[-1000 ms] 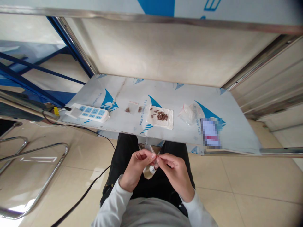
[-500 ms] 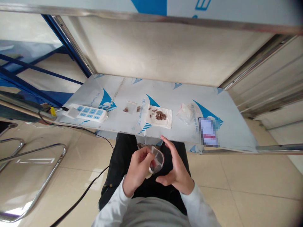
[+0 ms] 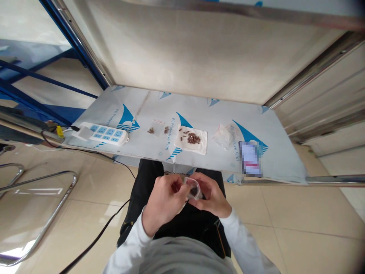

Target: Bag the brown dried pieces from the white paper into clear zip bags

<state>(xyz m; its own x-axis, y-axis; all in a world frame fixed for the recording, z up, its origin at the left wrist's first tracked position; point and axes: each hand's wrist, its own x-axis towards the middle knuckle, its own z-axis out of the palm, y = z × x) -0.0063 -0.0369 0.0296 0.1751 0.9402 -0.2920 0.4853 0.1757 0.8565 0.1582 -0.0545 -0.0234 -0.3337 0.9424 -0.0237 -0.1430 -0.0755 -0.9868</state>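
Over my lap, below the shelf's front edge, I hold a small clear plastic bag (image 3: 195, 190). My left hand (image 3: 167, 198) is closed on its left side, thumb and fingers pinching the film. On the other side my right hand (image 3: 212, 194) has its fingers curled against the bag's edge. The bag bulges between the hands; what it contains, if anything, cannot be made out. On the shelf in front, a white cloth or paper (image 3: 199, 147) bears a heap of small brown pieces (image 3: 193, 138), with a few strewn to its left.
Left of the cloth lie flat clear bags (image 3: 155, 128) with brown pieces. To its right is a crumpled clear bag (image 3: 224, 137), then a phone (image 3: 251, 159). A white power strip (image 3: 104, 134) sits at the left end of the film-covered shelf (image 3: 142, 150); black cable (image 3: 97, 239) trails below.
My right hand has come inward from its spread pose and now takes the bag's right side. My left hand still grips the bag. The camera view has tilted slightly.
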